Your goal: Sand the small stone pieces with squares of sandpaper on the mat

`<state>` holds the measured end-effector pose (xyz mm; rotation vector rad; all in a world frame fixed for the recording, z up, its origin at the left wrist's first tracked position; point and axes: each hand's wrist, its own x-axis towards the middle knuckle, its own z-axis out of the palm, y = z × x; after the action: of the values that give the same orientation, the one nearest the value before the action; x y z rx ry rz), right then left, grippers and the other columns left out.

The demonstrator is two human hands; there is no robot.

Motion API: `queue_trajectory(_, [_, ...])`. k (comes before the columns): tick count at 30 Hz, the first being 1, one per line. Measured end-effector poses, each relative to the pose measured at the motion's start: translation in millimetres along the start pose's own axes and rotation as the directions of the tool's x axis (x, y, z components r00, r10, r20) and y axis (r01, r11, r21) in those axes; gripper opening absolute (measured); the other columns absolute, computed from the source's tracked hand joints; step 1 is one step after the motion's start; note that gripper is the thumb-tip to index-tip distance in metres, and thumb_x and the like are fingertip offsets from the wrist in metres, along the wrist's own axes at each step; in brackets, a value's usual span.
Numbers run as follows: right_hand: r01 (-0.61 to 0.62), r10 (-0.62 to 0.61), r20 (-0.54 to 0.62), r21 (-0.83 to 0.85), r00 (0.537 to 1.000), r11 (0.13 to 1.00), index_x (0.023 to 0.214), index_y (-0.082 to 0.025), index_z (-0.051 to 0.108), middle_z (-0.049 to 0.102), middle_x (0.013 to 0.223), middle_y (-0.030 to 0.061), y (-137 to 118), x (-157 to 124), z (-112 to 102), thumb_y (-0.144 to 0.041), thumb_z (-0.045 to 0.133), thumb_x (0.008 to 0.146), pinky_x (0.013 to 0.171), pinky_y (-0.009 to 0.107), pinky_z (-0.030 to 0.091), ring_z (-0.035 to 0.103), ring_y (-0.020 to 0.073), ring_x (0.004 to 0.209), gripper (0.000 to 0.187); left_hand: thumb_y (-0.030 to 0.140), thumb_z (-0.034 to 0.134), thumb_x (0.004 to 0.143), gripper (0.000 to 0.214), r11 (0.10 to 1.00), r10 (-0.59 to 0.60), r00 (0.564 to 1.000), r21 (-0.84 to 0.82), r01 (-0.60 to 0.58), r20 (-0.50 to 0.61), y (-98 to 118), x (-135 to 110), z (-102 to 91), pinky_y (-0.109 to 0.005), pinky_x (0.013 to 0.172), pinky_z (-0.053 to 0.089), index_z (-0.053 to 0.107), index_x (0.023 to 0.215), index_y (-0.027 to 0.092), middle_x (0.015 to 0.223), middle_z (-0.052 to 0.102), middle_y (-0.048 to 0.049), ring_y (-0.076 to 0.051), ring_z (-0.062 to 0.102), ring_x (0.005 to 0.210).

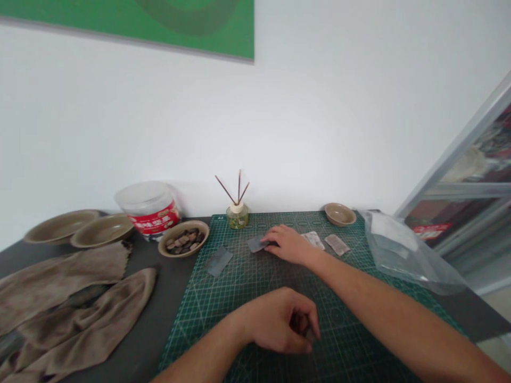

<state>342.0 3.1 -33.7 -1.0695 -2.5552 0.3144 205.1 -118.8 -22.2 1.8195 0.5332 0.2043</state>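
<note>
My right hand (284, 243) reaches across the green cutting mat (239, 287), fingertips bent down on the right end of a small grey sheet (256, 243) that looks like sandpaper. Closer to me, my left hand (285, 321) is curled above the mat; a small dark thing shows between its fingers, too blurred to name. A second grey sheet (219, 261) lies to the left. Two paler, marked pieces, one white (314, 239) and one brownish (337, 244), rest to the right of my right hand, the white one partly behind it.
A bowl of stones (183, 238) stands left of the mat, near a lidded tub (151, 210), bowls (104, 231) and a brown cloth (96, 314). Toward the wall are a reed diffuser (237, 215) and a small bowl (340, 214). A plastic bag (403, 252) lies at right.
</note>
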Motion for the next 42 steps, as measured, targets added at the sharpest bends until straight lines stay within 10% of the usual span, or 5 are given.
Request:
queue_trajectory(7, [-0.177,0.219,-0.282,0.167,0.934,0.970,0.088,-0.017,0.064,0.065,0.083,0.0035,-17.3,-16.3,-26.8,-0.028,0.054,0.091,0.075,0.032,0.045,0.058,0.0178,0.077,0.015,0.029,0.075,0.073,0.022,0.988,-0.027,0.996,-0.154,0.012,-0.090,4.0,-1.2,-2.1,-0.019,0.051,0.036,0.070,0.088,0.016,0.066,0.059,0.0028,-0.009,0.050,0.056])
queue_trajectory(10, [-0.161,0.541,-0.259,0.776,0.800,0.610,0.081,-0.020,0.055,0.061,0.073,-0.0011,-25.4,-46.1,-43.6,-0.035,0.057,0.086,0.061,0.029,0.046,0.057,0.0166,0.066,0.015,0.033,0.069,0.080,0.020,0.953,-0.027,0.967,-0.299,-0.052,-0.252,4.3,2.3,-7.2,-0.021,0.055,0.040,0.062,0.083,0.015,0.065,0.059,0.0020,-0.010,0.054,0.058])
queue_trajectory(16, [-0.056,0.520,0.051,0.998,0.853,-0.007,0.093,-0.023,0.055,0.063,0.080,0.0006,-41.4,-92.5,-43.6,-0.025,0.055,0.078,0.061,0.029,0.048,0.059,0.0175,0.068,0.015,0.031,0.065,0.086,0.016,0.964,-0.009,0.814,-0.222,-0.147,-0.581,-1.5,10.5,-16.0,-0.022,0.059,0.042,0.057,0.083,0.017,0.067,0.059,0.0032,-0.011,0.054,0.061])
queue_trajectory(34, [-0.127,0.419,-0.005,0.950,0.908,0.287,0.086,-0.018,0.063,0.062,0.078,-0.0009,-26.3,-107.4,-22.4,-0.031,0.076,0.075,0.063,0.026,0.042,0.055,0.0133,0.069,0.021,0.023,0.068,0.081,0.012,0.972,-0.142,0.771,-0.236,-0.011,-0.621,-10.6,17.5,-13.7,-0.025,0.061,0.051,0.057,0.081,0.018,0.072,0.069,0.0017,-0.014,0.064,0.064])
queue_trajectory(42, [0.007,0.490,-0.085,0.987,0.868,0.160,0.094,-0.023,0.053,0.060,0.079,-0.0029,-28.7,-102.9,-17.8,-0.022,0.077,0.072,0.062,0.028,0.048,0.058,0.0137,0.068,0.033,0.024,0.069,0.081,0.009,0.986,-0.080,0.707,-0.160,-0.048,-0.703,-6.3,14.9,-16.9,-0.027,0.072,0.053,0.064,0.085,0.017,0.084,0.073,-0.0034,-0.016,0.068,0.078])
